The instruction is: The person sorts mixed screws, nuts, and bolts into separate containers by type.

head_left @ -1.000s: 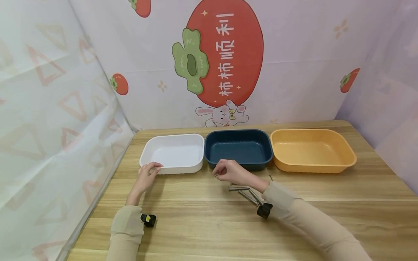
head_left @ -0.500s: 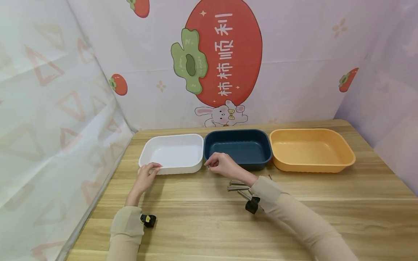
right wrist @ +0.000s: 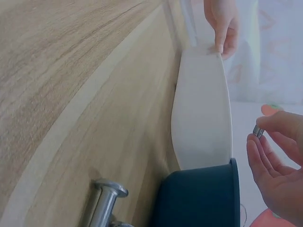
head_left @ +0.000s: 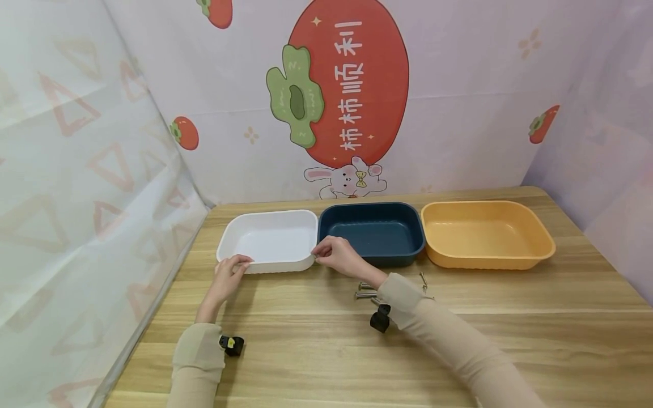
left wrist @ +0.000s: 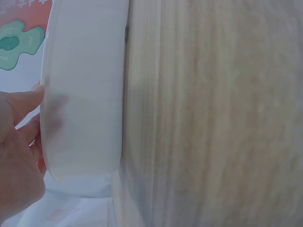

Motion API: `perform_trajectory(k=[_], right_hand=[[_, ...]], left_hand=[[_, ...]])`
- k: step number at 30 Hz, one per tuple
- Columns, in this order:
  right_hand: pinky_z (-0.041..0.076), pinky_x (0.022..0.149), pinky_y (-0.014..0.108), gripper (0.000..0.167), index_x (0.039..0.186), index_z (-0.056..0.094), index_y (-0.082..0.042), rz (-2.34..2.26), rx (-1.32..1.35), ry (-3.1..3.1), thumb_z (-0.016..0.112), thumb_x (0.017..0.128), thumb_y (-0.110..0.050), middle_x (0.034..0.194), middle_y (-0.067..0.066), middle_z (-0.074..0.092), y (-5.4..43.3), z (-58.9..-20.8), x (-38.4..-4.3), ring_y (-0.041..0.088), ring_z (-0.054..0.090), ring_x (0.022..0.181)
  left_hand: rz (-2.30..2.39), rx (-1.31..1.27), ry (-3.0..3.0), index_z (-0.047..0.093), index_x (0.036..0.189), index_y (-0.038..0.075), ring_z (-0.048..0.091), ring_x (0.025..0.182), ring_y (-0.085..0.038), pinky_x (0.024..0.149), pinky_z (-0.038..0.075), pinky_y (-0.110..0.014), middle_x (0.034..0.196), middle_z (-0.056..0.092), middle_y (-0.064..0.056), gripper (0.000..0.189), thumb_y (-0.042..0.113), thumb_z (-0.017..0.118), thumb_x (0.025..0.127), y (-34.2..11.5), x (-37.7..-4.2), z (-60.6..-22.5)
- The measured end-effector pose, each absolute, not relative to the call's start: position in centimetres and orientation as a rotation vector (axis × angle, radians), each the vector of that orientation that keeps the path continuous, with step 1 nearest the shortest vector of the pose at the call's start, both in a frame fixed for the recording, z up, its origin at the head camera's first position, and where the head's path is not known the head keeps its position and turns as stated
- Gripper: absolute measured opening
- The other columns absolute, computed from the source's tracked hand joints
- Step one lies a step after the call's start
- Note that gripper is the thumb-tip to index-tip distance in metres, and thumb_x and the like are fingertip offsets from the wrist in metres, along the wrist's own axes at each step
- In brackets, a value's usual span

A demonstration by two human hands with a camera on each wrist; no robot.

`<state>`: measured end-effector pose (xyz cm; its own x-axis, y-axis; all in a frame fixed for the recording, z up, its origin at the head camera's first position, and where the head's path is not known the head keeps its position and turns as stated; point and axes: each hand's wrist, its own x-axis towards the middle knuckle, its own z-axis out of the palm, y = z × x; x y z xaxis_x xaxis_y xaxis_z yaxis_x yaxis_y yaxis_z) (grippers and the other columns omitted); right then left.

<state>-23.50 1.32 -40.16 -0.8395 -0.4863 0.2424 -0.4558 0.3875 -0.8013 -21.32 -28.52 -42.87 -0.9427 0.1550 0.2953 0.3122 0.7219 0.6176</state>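
My right hand (head_left: 336,255) pinches a small metal nut (right wrist: 258,131) between thumb and fingertips. It is above the front right corner of the white tray (head_left: 283,265), beside the dark blue tray (head_left: 395,262). At the white tray's front left, my left hand (head_left: 229,277) holds the rim, its thumb and fingers on the edge in the left wrist view. Several metal bolts (head_left: 365,295) lie on the table below the right forearm, partly hidden by the sleeve; one bolt (right wrist: 106,203) shows large in the right wrist view.
A yellow tray (head_left: 490,263) stands to the right of the dark blue one, completing a row along the back of the wooden table (head_left: 306,351). Small screws (head_left: 423,277) lie in front of it. Printed cloth (head_left: 229,85) hangs behind and at the sides.
My right hand has moved left with the nut, from in front of the dark blue tray to the white tray's right corner. My left hand stays at the white tray's rim.
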Motion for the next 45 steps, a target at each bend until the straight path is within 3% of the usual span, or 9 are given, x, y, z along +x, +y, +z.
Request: perform_trajectory(k=[32, 45], right_hand=[[0.046, 0.065, 0.021, 0.016, 0.093, 0.068, -0.001, -1.626, -0.618, 2.632, 0.062, 0.079, -0.005, 0.090, 0.008, 0.059, -1.2, -41.3, -25.2, 0.017, 0.057, 0.080], [0.049, 0.069, 0.024, 0.021, 0.100, 0.064, 0.001, -1.732, -0.612, 2.549, 0.063, 0.079, -0.004, 0.096, 0.015, 0.062, -0.7, -40.9, -24.7, 0.021, 0.061, 0.084]], left_hand=[[-1.045, -0.377, -2.697, 0.059, 0.095, -0.004, 0.047, 0.086, -0.033, 0.091, 0.016, -0.053, 0.097, 0.061, -0.023, 0.014, 0.004, 0.051, 0.088, -28.4, -21.2, -42.9], [-1.043, -0.385, -2.655, 0.060, 0.094, -0.005, 0.047, 0.088, -0.035, 0.092, 0.015, -0.054, 0.096, 0.061, -0.024, 0.013, 0.002, 0.051, 0.087, -28.4, -21.2, -43.1]])
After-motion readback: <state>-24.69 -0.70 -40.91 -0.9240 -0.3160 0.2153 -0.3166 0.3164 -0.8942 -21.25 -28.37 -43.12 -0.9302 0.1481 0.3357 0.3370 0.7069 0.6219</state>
